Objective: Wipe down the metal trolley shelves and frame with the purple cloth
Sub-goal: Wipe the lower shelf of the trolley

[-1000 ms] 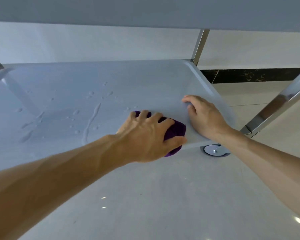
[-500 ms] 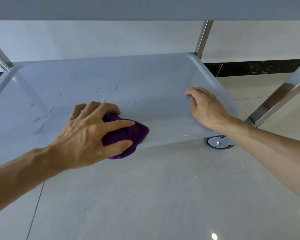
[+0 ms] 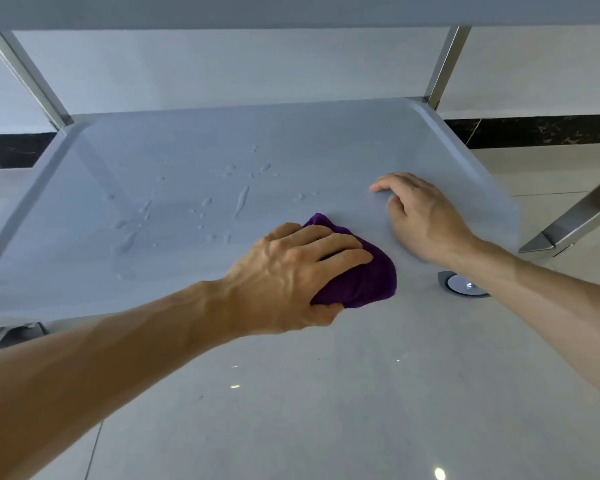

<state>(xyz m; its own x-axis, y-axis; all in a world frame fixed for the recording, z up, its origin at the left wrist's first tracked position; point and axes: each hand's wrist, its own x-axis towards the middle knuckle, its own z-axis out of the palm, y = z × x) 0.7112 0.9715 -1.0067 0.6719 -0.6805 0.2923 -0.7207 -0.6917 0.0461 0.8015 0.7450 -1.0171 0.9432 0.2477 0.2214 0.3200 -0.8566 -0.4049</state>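
One left hand (image 3: 291, 271), gripping purple cloth (image 3: 361, 282), now back rightward beside resting, loosely curled right hand (image 3: 423, 220).

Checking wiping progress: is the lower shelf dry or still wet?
Wet: water droplets still bead on the shelf, beyond the purple cloth.

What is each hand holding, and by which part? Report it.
The left hand grips the bunched purple cloth from above, around its near side. The right hand holds nothing; it rests on the shelf.
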